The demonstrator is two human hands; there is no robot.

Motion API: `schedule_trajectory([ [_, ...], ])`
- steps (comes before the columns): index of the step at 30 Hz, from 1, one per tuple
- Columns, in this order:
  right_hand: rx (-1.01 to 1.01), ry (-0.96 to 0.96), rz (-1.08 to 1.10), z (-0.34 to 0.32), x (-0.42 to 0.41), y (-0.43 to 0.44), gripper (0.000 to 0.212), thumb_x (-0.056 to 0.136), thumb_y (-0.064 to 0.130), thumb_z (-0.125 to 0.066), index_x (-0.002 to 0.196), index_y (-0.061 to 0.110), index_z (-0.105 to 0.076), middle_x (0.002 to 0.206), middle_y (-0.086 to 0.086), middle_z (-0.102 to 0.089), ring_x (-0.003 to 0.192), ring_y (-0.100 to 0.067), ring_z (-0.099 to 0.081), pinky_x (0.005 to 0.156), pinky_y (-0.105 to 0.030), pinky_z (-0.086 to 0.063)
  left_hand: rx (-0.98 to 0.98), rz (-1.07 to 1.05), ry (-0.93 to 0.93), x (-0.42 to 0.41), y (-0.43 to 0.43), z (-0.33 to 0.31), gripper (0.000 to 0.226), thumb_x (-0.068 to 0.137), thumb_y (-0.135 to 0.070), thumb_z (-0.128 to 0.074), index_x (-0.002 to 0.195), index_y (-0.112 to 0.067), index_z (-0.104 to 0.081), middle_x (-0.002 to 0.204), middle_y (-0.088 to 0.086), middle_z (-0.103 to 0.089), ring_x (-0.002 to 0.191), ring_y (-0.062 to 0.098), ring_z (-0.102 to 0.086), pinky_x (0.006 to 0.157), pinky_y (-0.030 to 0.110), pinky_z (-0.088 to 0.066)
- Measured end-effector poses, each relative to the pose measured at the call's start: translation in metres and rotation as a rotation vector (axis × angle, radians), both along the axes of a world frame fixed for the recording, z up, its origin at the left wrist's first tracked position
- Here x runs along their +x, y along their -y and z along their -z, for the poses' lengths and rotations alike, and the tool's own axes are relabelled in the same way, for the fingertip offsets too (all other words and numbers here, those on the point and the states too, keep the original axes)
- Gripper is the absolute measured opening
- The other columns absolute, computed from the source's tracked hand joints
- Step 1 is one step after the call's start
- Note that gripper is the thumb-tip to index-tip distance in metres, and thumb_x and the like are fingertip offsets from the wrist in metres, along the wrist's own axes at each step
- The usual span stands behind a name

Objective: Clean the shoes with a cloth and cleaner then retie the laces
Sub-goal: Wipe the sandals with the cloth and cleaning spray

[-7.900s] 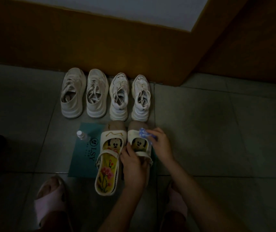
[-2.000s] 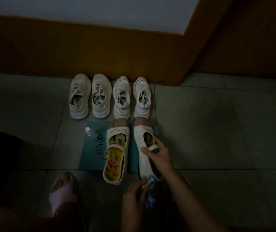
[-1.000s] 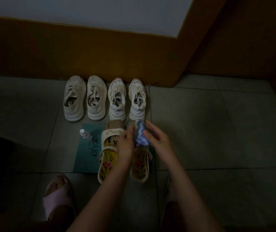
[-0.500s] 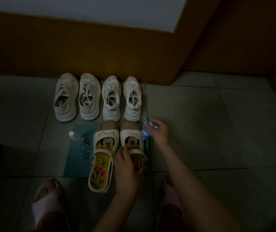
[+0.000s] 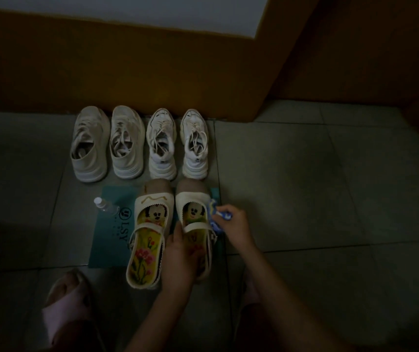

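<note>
Head view, dim light. A teal mat (image 5: 111, 224) with dark lettering lies on the tiled floor (image 5: 305, 186). Two cream strap shoes stand side by side over its right half, toes toward the wall and heels overhanging the mat's near edge.

The left hand (image 5: 180, 260) grips the heel half of the held strap shoe (image 5: 193, 207), which stands along the mat's right edge. The thumb lies up the shoe's inner side near the strap, and the palm covers the rear of the insole. The right hand (image 5: 236, 224) pinches a bunched blue-and-white cloth (image 5: 216, 217) in curled fingers. The cloth touches the outer side of the held strap shoe beside its opening, over the mat's right edge.

The second strap shoe (image 5: 150, 235) stands just beside it toward the mat's middle, untouched. Its yellow flowered insole and cartoon face print are in full view.

A small clear cleaner bottle (image 5: 105, 205) with a white cap lies on its side across the mat's far left corner.

Four pale lace-up sneakers (image 5: 127, 142) stand in a row beyond the mat's far edge, toes at the orange-brown skirting (image 5: 127, 72). Their laces are loose.

A foot in a pink slipper (image 5: 63, 308) rests on the floor off the mat's near left corner.
</note>
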State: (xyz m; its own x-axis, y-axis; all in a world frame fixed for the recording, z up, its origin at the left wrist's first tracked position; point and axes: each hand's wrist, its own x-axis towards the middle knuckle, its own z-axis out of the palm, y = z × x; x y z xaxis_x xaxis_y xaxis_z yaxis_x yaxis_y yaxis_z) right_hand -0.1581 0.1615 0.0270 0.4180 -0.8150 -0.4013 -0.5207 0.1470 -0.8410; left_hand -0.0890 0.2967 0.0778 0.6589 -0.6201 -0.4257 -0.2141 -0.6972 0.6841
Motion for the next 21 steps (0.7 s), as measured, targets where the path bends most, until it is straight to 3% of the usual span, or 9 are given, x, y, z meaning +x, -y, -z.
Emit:
schedule_trajectory([
  [2,0.037,-0.018,-0.010,0.003,-0.010,-0.007,0.015,0.079,-0.004,-0.068,0.092,0.003,-0.066,0.074,0.003,-0.059,0.063,0.004,-0.055,0.063,-0.016,-0.044,0.004,-0.001,-0.001,0.000,0.000,0.001,0.071,0.084,-0.012,-0.063,0.145,-0.012,-0.027,0.134,0.013,-0.048,0.114,0.028,-0.053,0.088,0.031,-0.043],
  [5,0.068,-0.051,-0.059,-0.002,-0.018,0.000,0.024,0.079,-0.006,-0.067,0.103,-0.007,-0.065,0.079,0.000,-0.060,0.065,0.003,-0.055,0.059,-0.006,-0.043,-0.018,-0.018,-0.010,0.001,-0.002,0.004,0.069,0.083,-0.009,-0.063,0.144,-0.010,-0.029,0.133,0.013,-0.048,0.115,0.028,-0.052,0.089,0.030,-0.042],
  [10,0.018,0.057,0.122,-0.015,-0.007,0.025,0.026,0.080,-0.005,-0.066,0.106,-0.002,-0.063,0.084,-0.002,-0.062,0.061,0.011,-0.059,0.061,-0.010,-0.046,0.013,-0.039,-0.034,-0.002,-0.009,0.002,0.056,0.083,-0.015,-0.064,0.134,-0.010,-0.041,0.127,0.009,-0.052,0.108,0.024,-0.055,0.083,0.029,-0.045],
  [14,0.022,0.048,0.063,-0.013,0.008,0.003,0.025,0.082,-0.004,-0.064,0.107,-0.001,-0.064,0.090,-0.005,-0.063,0.077,-0.007,-0.060,0.072,-0.022,-0.048,0.138,0.036,0.058,-0.002,-0.010,-0.003,0.061,0.081,-0.021,-0.068,0.134,-0.011,-0.038,0.132,0.012,-0.044,0.111,0.027,-0.053,0.086,0.033,-0.046],
  [17,0.012,0.045,0.108,-0.009,0.002,-0.016,0.026,0.083,-0.005,-0.062,0.108,-0.002,-0.063,0.090,-0.005,-0.061,0.073,-0.002,-0.056,0.062,-0.004,-0.044,0.175,0.042,0.035,-0.001,-0.007,-0.001,0.060,0.080,-0.019,-0.068,0.132,-0.010,-0.040,0.128,0.011,-0.049,0.108,0.028,-0.056,0.084,0.036,-0.051],
  [21,0.079,0.010,0.128,-0.003,-0.028,-0.033,0.025,0.084,-0.003,-0.062,0.108,0.005,-0.064,0.098,-0.010,-0.064,0.083,-0.012,-0.061,0.063,-0.005,-0.047,0.083,-0.014,0.028,0.000,-0.011,0.006,0.041,0.087,-0.017,-0.060,0.125,-0.009,-0.048,0.115,0.011,-0.061,0.098,0.025,-0.061,0.079,0.035,-0.052],
])
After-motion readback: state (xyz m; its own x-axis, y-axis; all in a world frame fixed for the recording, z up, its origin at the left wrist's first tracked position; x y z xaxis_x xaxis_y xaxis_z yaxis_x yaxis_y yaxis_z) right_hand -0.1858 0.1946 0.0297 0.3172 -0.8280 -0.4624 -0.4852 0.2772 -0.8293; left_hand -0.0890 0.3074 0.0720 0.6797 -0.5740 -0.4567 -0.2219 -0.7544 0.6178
